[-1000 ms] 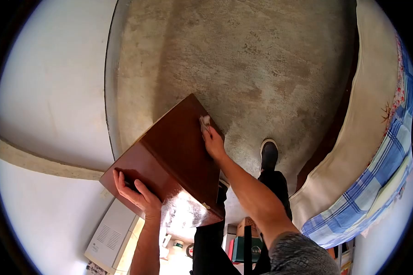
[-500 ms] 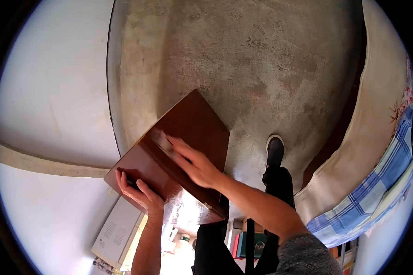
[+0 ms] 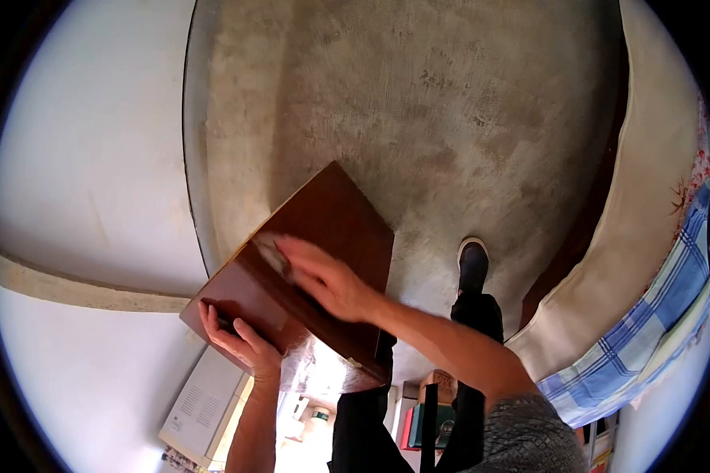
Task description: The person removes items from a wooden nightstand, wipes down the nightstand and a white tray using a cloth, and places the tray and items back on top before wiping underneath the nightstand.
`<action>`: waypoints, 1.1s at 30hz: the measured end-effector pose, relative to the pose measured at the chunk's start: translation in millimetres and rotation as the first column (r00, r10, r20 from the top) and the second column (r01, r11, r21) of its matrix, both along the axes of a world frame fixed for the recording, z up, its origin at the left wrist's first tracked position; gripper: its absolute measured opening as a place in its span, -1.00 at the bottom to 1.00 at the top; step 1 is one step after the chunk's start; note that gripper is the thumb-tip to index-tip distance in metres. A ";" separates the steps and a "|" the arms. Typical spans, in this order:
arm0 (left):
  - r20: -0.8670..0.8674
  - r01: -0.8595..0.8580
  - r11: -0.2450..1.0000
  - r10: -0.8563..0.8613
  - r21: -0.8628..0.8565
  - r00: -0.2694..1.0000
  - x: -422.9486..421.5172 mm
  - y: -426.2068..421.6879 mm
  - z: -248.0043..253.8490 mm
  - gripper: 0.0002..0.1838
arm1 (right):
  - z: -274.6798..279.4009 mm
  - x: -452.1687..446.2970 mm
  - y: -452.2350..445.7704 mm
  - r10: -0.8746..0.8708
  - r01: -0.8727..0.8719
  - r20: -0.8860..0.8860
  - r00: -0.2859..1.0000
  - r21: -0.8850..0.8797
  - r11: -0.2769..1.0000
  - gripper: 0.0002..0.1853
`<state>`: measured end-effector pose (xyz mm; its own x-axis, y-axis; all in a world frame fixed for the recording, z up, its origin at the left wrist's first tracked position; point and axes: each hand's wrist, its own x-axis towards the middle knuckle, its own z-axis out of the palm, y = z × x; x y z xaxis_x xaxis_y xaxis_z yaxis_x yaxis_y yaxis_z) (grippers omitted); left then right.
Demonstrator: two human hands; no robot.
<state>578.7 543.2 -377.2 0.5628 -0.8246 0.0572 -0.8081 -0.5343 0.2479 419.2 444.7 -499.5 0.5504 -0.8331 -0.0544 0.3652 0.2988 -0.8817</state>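
A glossy reddish-brown wooden piece [image 3: 331,206], like a small cabinet or stool, is tilted at an angle in front of my legs. My left hand [image 3: 248,345] lies on its near left face, thumb apart from the fingers; a small dark patch shows between them. My right hand [image 3: 327,277] is closed over a pale greyish pad or rag [image 3: 274,254], blurred by motion. That pad presses on the wood along the ridge where two faces meet. Bright light glares off the lower face.
A concrete floor [image 3: 418,102] spreads ahead, with my shoe [image 3: 472,260] on it. White walls [image 3: 87,134] run along the left. A bed with a blue checked cloth [image 3: 631,347] stands right. A white box [image 3: 201,402] and red and green boxes [image 3: 430,426] lie below.
My right hand and the pale pad have shifted slightly left along the wood. My left hand stays on the same face. The whole view has moved a little.
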 end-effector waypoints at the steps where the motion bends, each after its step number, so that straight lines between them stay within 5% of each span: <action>1: 0.001 0.002 1.000 -0.002 0.004 1.000 0.5 0.5 -2.1 -0.42 | -25.2 18.5 -12.2 -0.045 0.051 -0.080 0.996 0.082 0.995 -0.54; 3: -0.024 0.010 0.999 -0.010 -0.033 1.000 2.2 2.6 -3.0 -0.41 | -99.1 49.9 -18.2 -0.086 0.184 -0.314 0.945 0.296 0.937 -0.55; 5: -0.030 0.001 1.000 -0.002 -0.026 1.000 1.5 5.5 -2.6 -0.40 | -143.3 26.3 -24.9 0.124 0.152 -0.466 0.876 0.512 0.845 -0.51; 8: -0.033 0.006 0.999 -0.008 -0.034 0.999 3.0 0.2 -3.3 -0.41 | -186.8 11.0 46.3 0.100 0.259 -0.594 0.798 0.489 0.833 -0.42; 12: -0.045 0.008 0.998 -0.011 -0.060 0.999 -1.6 -1.4 -0.3 -0.44 | -71.9 -25.4 57.9 0.146 0.170 -0.426 0.893 0.620 0.766 -0.48; 15: -0.027 0.012 0.998 -0.014 -0.066 1.000 -0.9 -0.1 -2.0 -0.46 | -2.1 -38.1 72.8 0.112 0.108 -0.360 0.926 0.538 0.836 -0.51; 17: -0.030 0.005 0.996 -0.008 -0.083 1.000 0.2 1.5 -3.6 -0.47 | 34.7 -52.8 73.6 0.147 -0.019 -0.173 0.974 0.581 0.813 -0.50; 20: -0.012 0.017 0.996 -0.018 -0.085 1.000 0.6 1.2 -1.2 -0.48 | 52.1 -66.0 85.7 0.100 -0.053 -0.023 0.995 0.718 0.694 -0.52; 23: 0.039 0.049 0.997 -0.046 -0.066 0.998 0.7 1.3 -1.9 -0.49 | 65.4 -58.1 93.9 0.011 0.055 -0.084 0.996 0.738 0.673 -0.53; 33: 0.080 0.056 0.996 -0.050 -0.072 0.996 38.2 14.9 -14.0 -0.47 | 52.3 -25.8 90.2 0.119 -0.036 -0.075 0.990 0.677 0.735 -0.42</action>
